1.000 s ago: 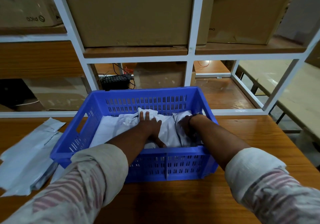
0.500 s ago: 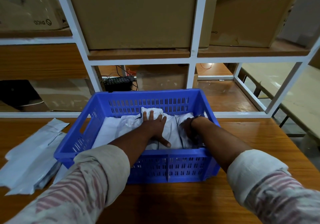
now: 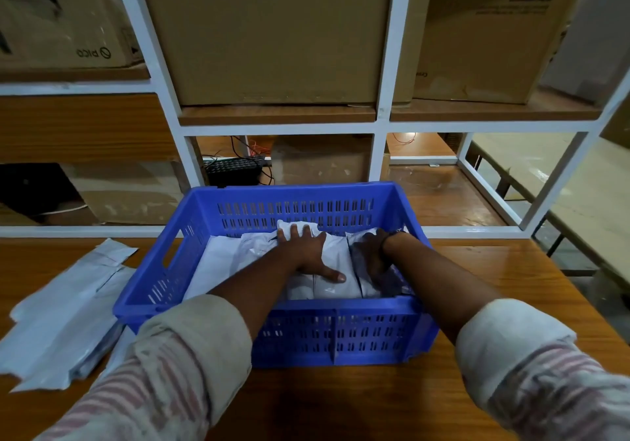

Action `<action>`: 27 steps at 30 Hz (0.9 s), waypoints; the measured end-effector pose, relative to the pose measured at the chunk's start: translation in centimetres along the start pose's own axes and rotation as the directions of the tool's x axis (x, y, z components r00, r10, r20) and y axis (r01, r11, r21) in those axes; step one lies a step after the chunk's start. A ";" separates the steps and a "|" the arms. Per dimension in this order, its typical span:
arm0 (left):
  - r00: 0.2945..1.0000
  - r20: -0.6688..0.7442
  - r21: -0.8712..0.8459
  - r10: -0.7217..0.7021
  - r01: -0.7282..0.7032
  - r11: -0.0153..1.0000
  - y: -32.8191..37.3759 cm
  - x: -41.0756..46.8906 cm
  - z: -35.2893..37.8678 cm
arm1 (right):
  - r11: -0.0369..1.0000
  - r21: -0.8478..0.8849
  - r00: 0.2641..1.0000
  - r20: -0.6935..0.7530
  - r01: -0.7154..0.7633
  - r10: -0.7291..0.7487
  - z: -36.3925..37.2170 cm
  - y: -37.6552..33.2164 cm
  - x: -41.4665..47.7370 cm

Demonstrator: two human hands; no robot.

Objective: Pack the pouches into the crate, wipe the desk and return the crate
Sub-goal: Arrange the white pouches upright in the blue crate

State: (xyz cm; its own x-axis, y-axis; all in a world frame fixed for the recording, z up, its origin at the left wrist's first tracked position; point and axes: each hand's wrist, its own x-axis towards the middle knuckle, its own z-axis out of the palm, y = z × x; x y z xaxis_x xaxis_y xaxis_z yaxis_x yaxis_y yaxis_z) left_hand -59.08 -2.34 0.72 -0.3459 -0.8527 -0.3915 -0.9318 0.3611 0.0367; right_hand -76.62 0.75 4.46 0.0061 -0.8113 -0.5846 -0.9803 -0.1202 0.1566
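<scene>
A blue slotted crate [image 3: 341, 335] stands on the wooden desk [image 3: 341, 403] in front of me. White pouches [image 3: 225, 263] lie inside it. My left hand [image 3: 306, 253] presses flat on the pouches in the middle, fingers spread and straight. My right hand [image 3: 370, 256] is at the crate's right side, fingers pushed down between the pouches and the crate wall; its fingertips are hidden. More white pouches [image 3: 68, 311] lie in a loose pile on the desk to the left of the crate.
A white-framed shelf [image 3: 385, 106] rises right behind the desk, with cardboard boxes [image 3: 272, 31] on its boards. A black perforated device [image 3: 235, 169] with cables sits behind the crate. The desk's right edge [image 3: 579, 290] drops to the floor.
Both hands stay in the crate; the left hand has slid slightly forward and right over the pouches. The view has tilted a little.
</scene>
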 end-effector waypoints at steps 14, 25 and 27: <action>0.922 -0.371 -0.211 -0.110 0.032 0.977 -14.0 -5.0 -4.6 | 0.982 -0.067 0.761 -0.624 0.176 -0.179 -6.4 -8.3 -0.4; 0.831 -0.513 -0.287 -0.215 0.070 0.955 -27.7 -11.8 -4.8 | 0.966 -0.011 0.660 -0.728 0.260 -0.186 -10.5 -24.1 -0.8; 0.826 -0.509 -0.322 -0.243 0.079 0.943 -31.4 -12.5 -3.7 | 0.964 0.004 0.656 -0.734 0.267 -0.178 -11.3 -27.6 -0.6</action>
State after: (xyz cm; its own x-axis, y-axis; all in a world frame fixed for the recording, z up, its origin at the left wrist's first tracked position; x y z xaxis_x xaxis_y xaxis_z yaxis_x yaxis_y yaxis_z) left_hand -25.95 -4.42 7.83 -0.1152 -0.9840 0.1356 -0.9418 0.1516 0.3001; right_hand -47.36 -1.91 9.48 0.3238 -0.9302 0.1729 -0.9439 -0.3301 -0.0085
